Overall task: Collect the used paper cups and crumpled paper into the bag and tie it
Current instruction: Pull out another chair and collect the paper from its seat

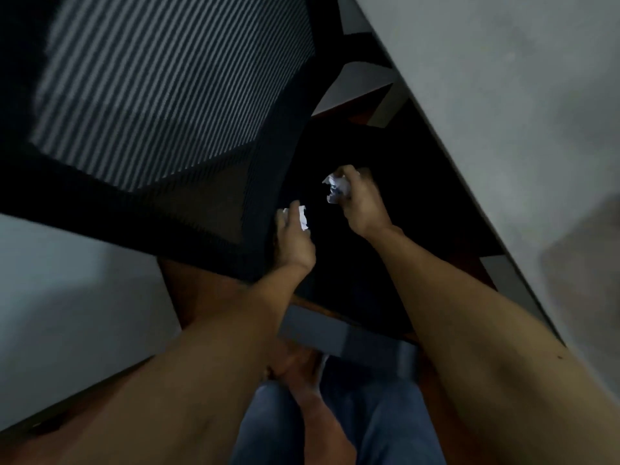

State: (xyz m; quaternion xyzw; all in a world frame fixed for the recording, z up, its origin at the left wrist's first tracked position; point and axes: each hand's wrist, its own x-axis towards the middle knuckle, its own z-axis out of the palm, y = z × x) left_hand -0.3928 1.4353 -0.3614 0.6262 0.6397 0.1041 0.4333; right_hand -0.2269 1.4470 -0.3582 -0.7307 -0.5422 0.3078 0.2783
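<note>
Two hands, left hand (295, 238) and right hand (360, 204), two crumpled papers (303, 218) (337, 187), one mesh chair (161, 105)

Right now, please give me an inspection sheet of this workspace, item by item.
Surface: reddish-brown floor, dim.
Job's things: crumpled paper in the right hand; smaller paper piece in the left hand; dark mass below, perhaps the bag, cannot tell; no cups seen.
Clutter: nothing seen.
Grippers: both hands grip paper.
Cables: nothing seen.
Surroundings: mesh office chair at left, grey tabletop at right.
</note>
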